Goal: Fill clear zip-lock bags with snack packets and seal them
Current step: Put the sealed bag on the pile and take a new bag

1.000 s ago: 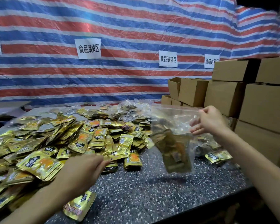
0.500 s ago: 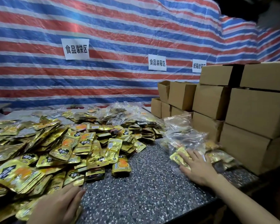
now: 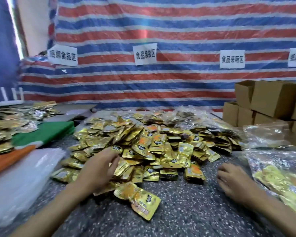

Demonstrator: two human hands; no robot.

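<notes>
A: What has changed since half a second ago?

B: The view has swung left. The right hand [image 3: 232, 182] has come off the filled bag and now lies on the speckled table [image 3: 178, 218] at lower right, fingers loosely bent, holding nothing. The left hand [image 3: 99, 168] has moved up from the bottom edge onto the near side of the pile of snack packets [image 3: 154, 142].

A: Is it gripping one?

B: I cannot tell. Its fingers curl down over the packets, but the motion is blurred.

A: How do the packets look?

B: Gold foil with a black label and an orange patch, heaped loosely in the middle of the frame. A small cluster [image 3: 138, 200] lies apart, lower centre, just beside the left wrist.

A: And the bags?

B: Two filled zip-lock bags at the right edge: one [image 3: 284, 178] beside the right hand, one [image 3: 266, 134] above it. More lie behind the pile, too crumpled to count. Empty clear bags [image 3: 22, 178] are stacked at lower left.

A: Other counts?

B: Two hands and four paper signs [image 3: 144, 54] on the striped tarp [image 3: 161, 28]. The packets are too many to count. Cardboard boxes [image 3: 266, 101] stand stacked at upper right, partly cut off.
</notes>
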